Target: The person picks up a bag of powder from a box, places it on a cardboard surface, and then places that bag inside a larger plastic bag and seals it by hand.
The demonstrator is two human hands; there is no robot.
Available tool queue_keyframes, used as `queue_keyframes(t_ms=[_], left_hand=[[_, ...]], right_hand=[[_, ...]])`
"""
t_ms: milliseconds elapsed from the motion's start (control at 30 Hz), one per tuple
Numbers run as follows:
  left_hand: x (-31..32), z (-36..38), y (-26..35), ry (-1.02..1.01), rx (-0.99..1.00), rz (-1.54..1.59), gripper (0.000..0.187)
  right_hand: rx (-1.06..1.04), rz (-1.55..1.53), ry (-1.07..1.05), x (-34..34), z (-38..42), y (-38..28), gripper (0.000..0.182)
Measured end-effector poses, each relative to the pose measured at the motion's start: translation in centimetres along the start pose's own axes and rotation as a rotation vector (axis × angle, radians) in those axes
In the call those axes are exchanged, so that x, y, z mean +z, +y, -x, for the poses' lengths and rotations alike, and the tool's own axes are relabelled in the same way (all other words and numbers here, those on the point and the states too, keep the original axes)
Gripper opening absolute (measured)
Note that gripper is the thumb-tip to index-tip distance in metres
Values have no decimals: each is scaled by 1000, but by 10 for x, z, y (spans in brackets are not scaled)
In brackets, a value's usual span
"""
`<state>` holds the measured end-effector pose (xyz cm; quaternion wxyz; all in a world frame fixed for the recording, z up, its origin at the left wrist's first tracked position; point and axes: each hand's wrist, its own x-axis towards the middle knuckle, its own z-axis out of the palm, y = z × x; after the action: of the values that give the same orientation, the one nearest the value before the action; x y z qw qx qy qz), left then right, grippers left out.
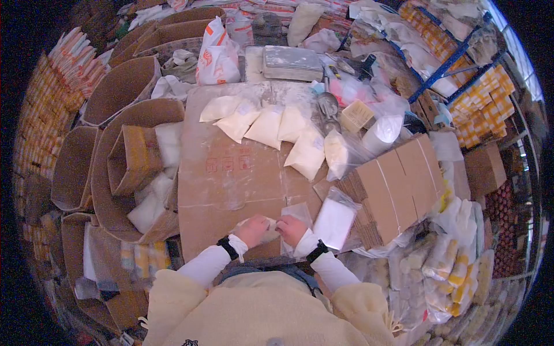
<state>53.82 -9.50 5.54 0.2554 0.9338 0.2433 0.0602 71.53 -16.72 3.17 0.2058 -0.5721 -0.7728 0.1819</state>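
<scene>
Near the front edge of the cardboard-covered table (231, 184), my left hand (253, 230) is closed on a small plastic bag of pale powder (270, 232). My right hand (292, 229) pinches the bag's other side, its fingers curled. Much of the bag is hidden by both hands. Just beyond my right hand lies a flat clear plastic bag (299, 212). To its right is a stack of clear bags (334, 220). Several filled bags of cream powder (266, 127) lie in a row across the far part of the table.
Folded flat cardboard boxes (398, 184) are tied in a bundle at right. An open carton (107, 173) with white packets stands left. A dusty scale (292, 62) sits at the back beside a white and red bag (218, 57). Metal scoops (328, 106) lie near a small box (356, 116).
</scene>
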Motion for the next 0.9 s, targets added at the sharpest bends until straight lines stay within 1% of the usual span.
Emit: queue_keyframes(t_ms=[33,133,233,333,433,533,633,733,833,867,900], left_hand=[[-5,-1,3,5,27,-11,14],[-1,-5,4,-39,-48,14,14],[16,-9,-3,68,91,129,13],[22,-15,-6,-52,62,75,17],[16,-16,-1,-104,35,1,20],[18,-16,-1,-79,43,72,23],[25,-17,-3,111,149,76,16],[19,-17,-1,85,142,72,21],[-1,-20,0,-246,-80,61,32],[4,-17,-8,-226,-45,42,37],[13,-13,-20,-207,-10,24,41]], right_hand=[[3,2,5,-3,0,-1,12],[40,-6,22,-9,2,-3,12],[52,-6,23,-7,4,-2,12],[36,-16,58,-8,3,-3,11],[43,-20,93,-4,5,1,9],[56,-28,96,-2,7,2,7],[62,-30,87,-1,6,2,7],[68,-47,81,3,7,6,8],[73,-40,88,5,10,7,9],[74,-32,92,5,11,7,9],[125,-35,57,7,12,6,9]])
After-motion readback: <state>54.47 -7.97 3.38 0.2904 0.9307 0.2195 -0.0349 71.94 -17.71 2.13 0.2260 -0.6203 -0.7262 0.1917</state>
